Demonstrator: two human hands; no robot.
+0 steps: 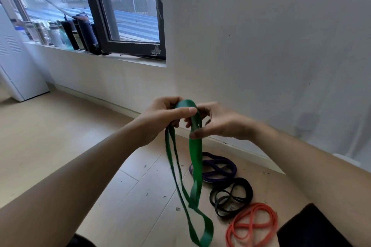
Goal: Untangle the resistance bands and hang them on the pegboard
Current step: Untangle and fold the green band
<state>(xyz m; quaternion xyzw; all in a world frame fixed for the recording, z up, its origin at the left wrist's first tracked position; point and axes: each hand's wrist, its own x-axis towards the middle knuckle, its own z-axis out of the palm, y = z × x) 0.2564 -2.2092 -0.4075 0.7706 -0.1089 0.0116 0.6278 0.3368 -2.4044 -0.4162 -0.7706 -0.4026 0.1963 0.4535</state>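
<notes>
You are early in the job: only the green band [195,152] is up off the floor [60,136], held in front of you near the wall [261,46], its top fold between your hands and its long loops hanging down, twisted, toward the near edge of view. The purple band [218,168], the black band [230,196] and the red band [253,224] lie coiled in figure-eights on the floor to the right, in a row running from far to near, and look untouched. No pegboard shows, so nothing can be seen hung. Your left hand [162,114] comes in from the left, fingers curled round the top of the green loop with the thumb laid across it. Your right hand [222,124] sits just beside it, thumb and fingers pinching the right-hand strand a little lower. Both forearms are raised and angled inward, so the hands are close together on the one band.
</notes>
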